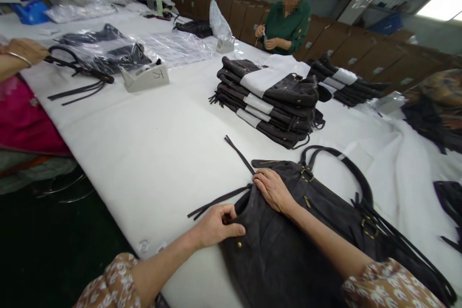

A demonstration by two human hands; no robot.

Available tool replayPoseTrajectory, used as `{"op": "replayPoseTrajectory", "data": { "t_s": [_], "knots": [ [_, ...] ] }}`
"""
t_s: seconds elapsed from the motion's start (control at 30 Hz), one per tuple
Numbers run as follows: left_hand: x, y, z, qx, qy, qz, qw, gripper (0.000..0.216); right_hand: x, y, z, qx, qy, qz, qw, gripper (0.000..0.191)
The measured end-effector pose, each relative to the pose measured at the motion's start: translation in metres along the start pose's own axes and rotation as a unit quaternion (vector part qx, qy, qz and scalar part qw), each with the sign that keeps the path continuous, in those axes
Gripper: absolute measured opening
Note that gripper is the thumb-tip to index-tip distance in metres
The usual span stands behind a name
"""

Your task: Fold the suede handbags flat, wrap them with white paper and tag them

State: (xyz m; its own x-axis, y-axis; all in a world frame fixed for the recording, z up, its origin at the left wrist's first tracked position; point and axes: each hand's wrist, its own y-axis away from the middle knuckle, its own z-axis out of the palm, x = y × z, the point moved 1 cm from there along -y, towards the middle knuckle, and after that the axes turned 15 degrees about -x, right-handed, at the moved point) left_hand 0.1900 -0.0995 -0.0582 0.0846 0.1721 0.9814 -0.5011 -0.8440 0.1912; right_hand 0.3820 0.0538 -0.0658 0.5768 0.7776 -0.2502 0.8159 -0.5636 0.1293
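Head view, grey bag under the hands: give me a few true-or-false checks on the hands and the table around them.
1. Both the left hand and the right hand touch the dark grey bag. True.
2. The right hand is clenched around a handle. False: it lies flat and open on the bag.
3. The left hand pinches the bag's edge with curled fingers. True.
4. The stack of folded bags touches the dark grey bag. False: bare white table lies between them.
5. The tape dispenser stands on the stack. False: it stands on the table, away to the left.
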Motion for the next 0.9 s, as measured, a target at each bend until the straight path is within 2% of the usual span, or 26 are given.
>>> {"op": "replayPoseTrajectory", "data": {
  "t_s": [0.13, 0.23, 0.3, 0.4, 0.5, 0.6, 0.7, 0.77, 0.83, 0.9],
  "knots": [
    [0.007, 0.006, 0.005, 0.031, -0.094, 0.012, 0.995, 0.042, -0.002, 0.001, -0.001, 0.0, -0.002, 0.002, 1.0, 0.033],
    [0.013, 0.012, 0.009, 0.019, -0.104, 0.003, 0.994, 0.037, -0.004, 0.003, -0.003, 0.0, 0.0, -0.001, 1.0, 0.031],
    [0.018, 0.009, 0.005, -0.007, -0.093, -0.023, 0.995, 0.034, -0.005, 0.004, -0.004, 0.006, 0.004, -0.001, 1.0, 0.03],
    [0.032, -0.008, -0.006, -0.039, -0.135, -0.088, 0.986, 0.041, -0.005, 0.005, -0.004, 0.014, 0.01, 0.003, 1.0, 0.03],
    [0.041, -0.029, -0.014, -0.016, -0.143, -0.137, 0.98, 0.036, -0.005, 0.005, -0.003, 0.018, 0.014, 0.006, 1.0, 0.03],
    [0.029, -0.037, -0.012, -0.008, -0.104, -0.183, 0.977, 0.04, -0.005, 0.006, -0.003, 0.018, 0.013, 0.004, 1.0, 0.03],
    [0.01, -0.032, -0.008, -0.032, -0.093, -0.228, 0.969, 0.037, -0.005, 0.006, -0.003, 0.018, 0.007, 0.001, 1.0, 0.029],
    [0.008, -0.027, -0.008, -0.037, -0.111, -0.245, 0.963, 0.035, -0.005, 0.007, -0.002, 0.018, 0.004, 0.0, 1.0, 0.029],
    [0.02, -0.025, -0.009, -0.025, -0.157, -0.242, 0.957, 0.038, -0.005, 0.007, -0.002, 0.02, 0.003, 0.001, 1.0, 0.03],
    [0.046, -0.026, -0.004, 0.006, -0.287, -0.195, 0.938, 0.043, -0.005, 0.008, -0.002, 0.024, 0.005, 0.003, 1.0, 0.03]
  ]
}}
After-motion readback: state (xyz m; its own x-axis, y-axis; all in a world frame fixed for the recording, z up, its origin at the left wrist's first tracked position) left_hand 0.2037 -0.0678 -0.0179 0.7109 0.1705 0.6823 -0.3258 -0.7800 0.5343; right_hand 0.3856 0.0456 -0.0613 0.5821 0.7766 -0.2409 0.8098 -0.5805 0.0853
